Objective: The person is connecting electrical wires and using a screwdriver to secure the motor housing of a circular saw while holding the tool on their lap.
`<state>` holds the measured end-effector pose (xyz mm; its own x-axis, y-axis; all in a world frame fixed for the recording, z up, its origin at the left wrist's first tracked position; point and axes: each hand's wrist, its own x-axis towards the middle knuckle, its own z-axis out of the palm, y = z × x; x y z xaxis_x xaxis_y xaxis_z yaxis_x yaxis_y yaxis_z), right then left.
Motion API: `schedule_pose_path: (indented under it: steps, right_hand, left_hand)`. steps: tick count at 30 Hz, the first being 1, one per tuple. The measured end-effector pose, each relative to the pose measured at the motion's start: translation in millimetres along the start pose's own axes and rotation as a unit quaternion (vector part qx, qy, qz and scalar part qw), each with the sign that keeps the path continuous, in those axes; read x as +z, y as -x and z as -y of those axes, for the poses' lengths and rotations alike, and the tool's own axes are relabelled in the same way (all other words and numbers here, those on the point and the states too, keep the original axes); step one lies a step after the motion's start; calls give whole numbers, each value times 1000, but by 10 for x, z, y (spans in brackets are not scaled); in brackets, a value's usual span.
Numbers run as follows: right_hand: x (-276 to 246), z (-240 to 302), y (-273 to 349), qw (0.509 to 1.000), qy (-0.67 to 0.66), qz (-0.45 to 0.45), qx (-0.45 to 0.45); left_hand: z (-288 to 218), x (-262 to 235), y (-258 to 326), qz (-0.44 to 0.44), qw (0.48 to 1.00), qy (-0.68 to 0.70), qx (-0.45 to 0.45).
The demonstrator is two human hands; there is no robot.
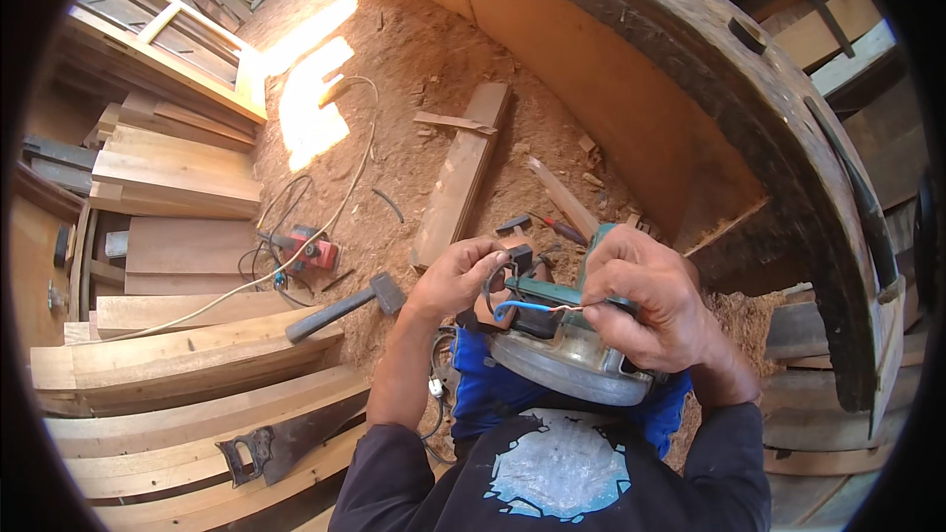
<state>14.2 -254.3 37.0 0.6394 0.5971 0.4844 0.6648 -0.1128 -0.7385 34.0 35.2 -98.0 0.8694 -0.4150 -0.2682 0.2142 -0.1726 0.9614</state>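
Observation:
A power tool with a green body and a round metal guard (pixel 567 374), which looks like a circular saw, rests across my lap. My left hand (pixel 453 281) pinches a small black part (pixel 519 256) at the tool's far left side, with a dark wire hanging from it. In my right hand (pixel 645 300), the thumb and fingers are closed on the bare end of a blue wire (pixel 524 306). The wire curves left over the green housing (pixel 544 292). Part of the tool is hidden beneath both hands.
A hammer (pixel 345 308) and a handsaw (pixel 286 445) lie on stacked boards (pixel 187 350) at left. A red power tool (pixel 315 251) with cords sits on sawdust. Ahead are a plank (pixel 461 177) and a screwdriver (pixel 564 229). A heavy workbench (pixel 631 69) curves along the right.

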Motion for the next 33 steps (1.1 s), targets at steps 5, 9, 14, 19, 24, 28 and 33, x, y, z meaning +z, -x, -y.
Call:
schedule_pose_path:
  steps: [5,9,14,19,24,28,33]
  right_hand:
    - [56,-10,43,1000,-1,-23,14]
    - [85,-30,27,1000,-9,-23,15]
    - [129,3,-1,998,29,-57,29]
    - [135,-3,1,994,79,-78,5]
    - [152,1,45,992,75,-95,35]
    - [168,81,50,987,23,-85,137]
    - [226,12,51,974,-41,-138,177]
  left_hand:
    - [-231,72,130,-120,987,103,25]
    - [-386,141,277,-135,983,95,82]
    - [-576,342,420,-168,975,65,131]
    - [-766,537,435,-258,915,-144,274]
    - [-835,656,451,-310,862,-235,326]
    - [-844,718,422,-333,821,-283,367]
    - [-811,848,395,-307,858,-193,365]
